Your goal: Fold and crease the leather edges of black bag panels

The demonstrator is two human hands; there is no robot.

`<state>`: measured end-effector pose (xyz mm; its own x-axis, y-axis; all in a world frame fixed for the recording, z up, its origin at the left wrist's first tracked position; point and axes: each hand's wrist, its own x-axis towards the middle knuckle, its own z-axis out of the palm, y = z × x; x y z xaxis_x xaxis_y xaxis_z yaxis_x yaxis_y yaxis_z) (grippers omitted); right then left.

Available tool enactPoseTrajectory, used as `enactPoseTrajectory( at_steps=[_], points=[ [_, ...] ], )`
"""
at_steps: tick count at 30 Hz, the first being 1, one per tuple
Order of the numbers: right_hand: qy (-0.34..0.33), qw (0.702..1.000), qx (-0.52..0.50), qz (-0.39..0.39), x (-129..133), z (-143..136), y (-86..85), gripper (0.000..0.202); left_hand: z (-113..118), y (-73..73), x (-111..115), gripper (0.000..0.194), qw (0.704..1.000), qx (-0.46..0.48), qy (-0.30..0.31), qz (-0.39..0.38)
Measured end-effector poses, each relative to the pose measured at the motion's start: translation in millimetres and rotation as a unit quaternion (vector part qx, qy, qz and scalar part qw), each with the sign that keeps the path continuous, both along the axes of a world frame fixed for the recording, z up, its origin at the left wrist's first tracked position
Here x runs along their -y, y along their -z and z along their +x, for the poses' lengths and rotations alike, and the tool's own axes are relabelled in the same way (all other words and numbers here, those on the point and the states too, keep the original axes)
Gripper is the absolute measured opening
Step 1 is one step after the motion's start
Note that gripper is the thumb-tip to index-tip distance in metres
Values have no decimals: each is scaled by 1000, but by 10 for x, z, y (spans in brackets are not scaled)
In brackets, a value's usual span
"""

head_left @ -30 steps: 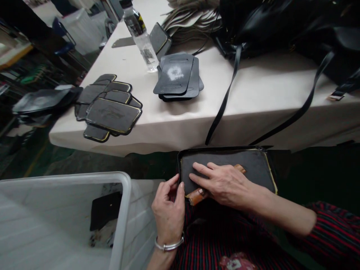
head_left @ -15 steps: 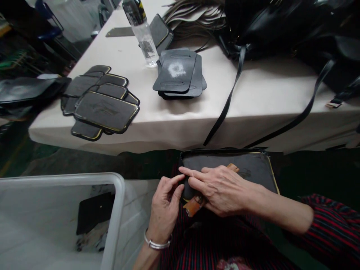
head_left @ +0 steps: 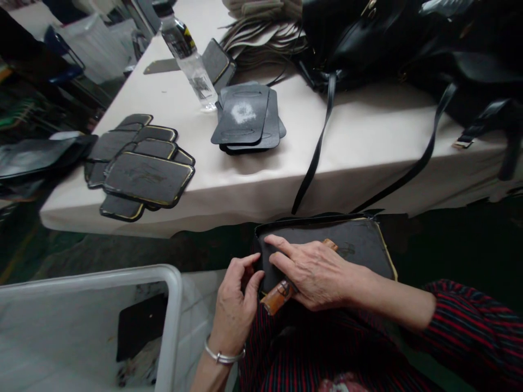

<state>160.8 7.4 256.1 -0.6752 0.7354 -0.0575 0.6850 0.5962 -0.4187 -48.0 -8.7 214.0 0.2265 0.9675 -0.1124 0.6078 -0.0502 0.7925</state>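
Observation:
A dark flat leather-like panel (head_left: 310, 231) with a raised black edge strip and yellowish glue-like lines lies across my lap. My left hand (head_left: 235, 299), with a silver bangle on its wrist, is at the panel's left edge, thumb and index finger pinching the black strip there. Across the panel lies my right hand (head_left: 316, 272), its index and middle fingers stretched toward that same edge. Under its palm is a brown wooden-looking tool (head_left: 278, 296), showing at both ends of the hand. The tool's middle is hidden, and its exact kind cannot be made out.
On the white table (head_left: 163, 98) are glue-edged dark panels (head_left: 149, 174), a stack of black pieces (head_left: 241, 117), a clear bottle (head_left: 190, 60) and black bags (head_left: 368, 43) with hanging straps (head_left: 314, 152). A white bin (head_left: 174, 305) stands at my left.
The view has shifted a little. My right fingertips have drawn apart from my left index finger and now rest on the panel near its left edge. My left hand stays at the edge.

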Motion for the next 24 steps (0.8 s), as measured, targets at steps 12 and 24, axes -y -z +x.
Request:
enactPoseTrajectory(
  at_steps=[12, 24],
  points=[
    [584, 696, -413, -59, 979, 1099, 338, 35, 469, -162, -447, 36, 947, -102, 199, 232],
    [622, 595, -507, -49, 1171, 894, 586, 34, 2031, -506, -511, 23, 947, -153, 230, 165]
  ],
)
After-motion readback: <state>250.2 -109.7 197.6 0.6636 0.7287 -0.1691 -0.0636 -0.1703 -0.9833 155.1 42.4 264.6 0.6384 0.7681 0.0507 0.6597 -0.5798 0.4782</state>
